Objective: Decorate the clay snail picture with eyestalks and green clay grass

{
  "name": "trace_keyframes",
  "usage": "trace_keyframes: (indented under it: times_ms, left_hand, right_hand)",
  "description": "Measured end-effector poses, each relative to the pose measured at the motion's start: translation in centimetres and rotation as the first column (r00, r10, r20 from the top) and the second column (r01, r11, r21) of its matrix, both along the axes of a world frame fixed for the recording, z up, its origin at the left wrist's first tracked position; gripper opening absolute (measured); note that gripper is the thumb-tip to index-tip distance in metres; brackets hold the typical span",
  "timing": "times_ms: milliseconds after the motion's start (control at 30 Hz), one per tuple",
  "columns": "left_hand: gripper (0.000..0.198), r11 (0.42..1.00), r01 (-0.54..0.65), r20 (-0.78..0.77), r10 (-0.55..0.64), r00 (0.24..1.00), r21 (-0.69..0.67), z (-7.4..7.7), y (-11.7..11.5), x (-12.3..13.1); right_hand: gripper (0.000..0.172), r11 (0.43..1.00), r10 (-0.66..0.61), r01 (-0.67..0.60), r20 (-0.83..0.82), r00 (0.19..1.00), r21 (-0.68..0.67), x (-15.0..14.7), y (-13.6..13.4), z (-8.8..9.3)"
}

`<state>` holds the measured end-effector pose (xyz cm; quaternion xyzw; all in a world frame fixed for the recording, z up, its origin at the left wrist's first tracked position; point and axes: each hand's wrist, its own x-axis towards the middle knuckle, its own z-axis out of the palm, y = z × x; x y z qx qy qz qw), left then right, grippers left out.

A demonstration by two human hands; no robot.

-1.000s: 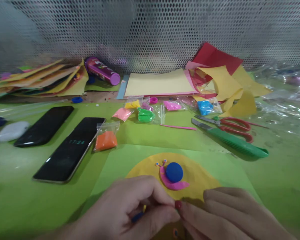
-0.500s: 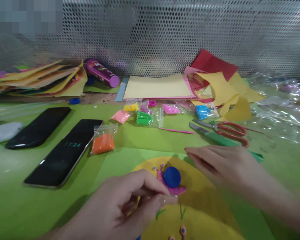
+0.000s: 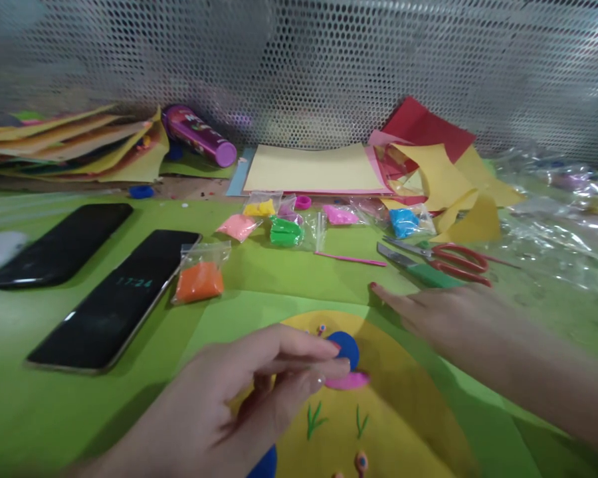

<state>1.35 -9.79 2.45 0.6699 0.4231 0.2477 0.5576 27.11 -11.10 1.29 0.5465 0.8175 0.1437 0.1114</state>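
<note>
Compared with half a second ago, in the head view the left hand's [image 3: 209, 392] fingertips now overlap the blue disc [image 3: 350, 346]; the right hand [image 3: 443, 318] covers more of the green cutter [image 3: 436, 275], and the two green sprigs [image 3: 315, 421] show more fully. Taking the disc as the clock's centre, it lies on the yellow paper circle [image 3: 408, 411], with the pink clay body [image 3: 351, 380] at six; the left hand comes in from eight, thumb and fingertips close together (whether anything thin is pinched there, I cannot tell); the right hand is towards two, forefinger stretched out, its grip hidden, so whether it touches the cutter is also unclear. Scissors [image 3: 461, 257] lie towards two; a pink strip [image 3: 351, 259] lies at twelve; an orange clay packet [image 3: 199, 280] rests near ten. As I judge it, a careless press from the left fingertips could dent the clay or push the disc askew; a low sweep of the left wrist could drag the sprigs; the right fingers could meet the cutter's exposed blade if they reach without looking.
</note>
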Motion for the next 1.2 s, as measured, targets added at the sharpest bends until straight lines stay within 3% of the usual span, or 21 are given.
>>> trace_keyframes:
  times_ms: [200,400,600,833,933,1033,1200]
  left_hand:
    - [0.017,0.999,0.034,-0.071,-0.035,0.997,-0.026,0.0,0.3,-0.1]
    - [0.017,0.981,0.078,-0.048,-0.088,0.995,-0.178,0.2,0.5,-0.4]
    - [0.012,0.947,0.098,-0.010,-0.106,0.994,-0.307,0.7,0.5,-0.4]
    - [0.021,0.979,0.115,-0.093,-0.132,0.987,-0.167,0.6,0.4,-0.5]
    - [0.022,0.977,0.160,-0.095,-0.175,0.980,-0.144,0.4,0.4,-0.6]
    - [0.023,0.974,0.206,-0.086,-0.214,0.973,-0.093,0.0,0.5,-0.7]
    - [0.025,0.971,0.233,-0.083,-0.236,0.968,-0.047,-0.2,0.5,-1.0]
  right_hand:
    - [0.102,0.965,-0.114,0.140,0.125,0.986,-0.223,-0.6,-1.4,2.4]
    - [0.105,0.978,-0.098,0.133,0.207,0.973,-0.164,-0.8,-0.8,2.2]
    - [0.102,0.945,-0.153,0.197,0.182,0.971,-0.260,-1.4,-1.3,3.0]
    - [0.100,0.927,-0.178,0.255,0.275,0.945,-0.276,-2.6,-0.4,2.8]
    - [0.086,0.953,-0.136,0.182,0.194,0.971,-0.242,-1.7,-0.5,2.7]
    - [0.058,0.980,-0.128,0.123,-0.023,0.991,-0.157,-0.6,-0.9,2.8]
    - [0.042,0.965,-0.231,0.154,-0.400,0.887,-0.214,0.0,-1.0,3.6]
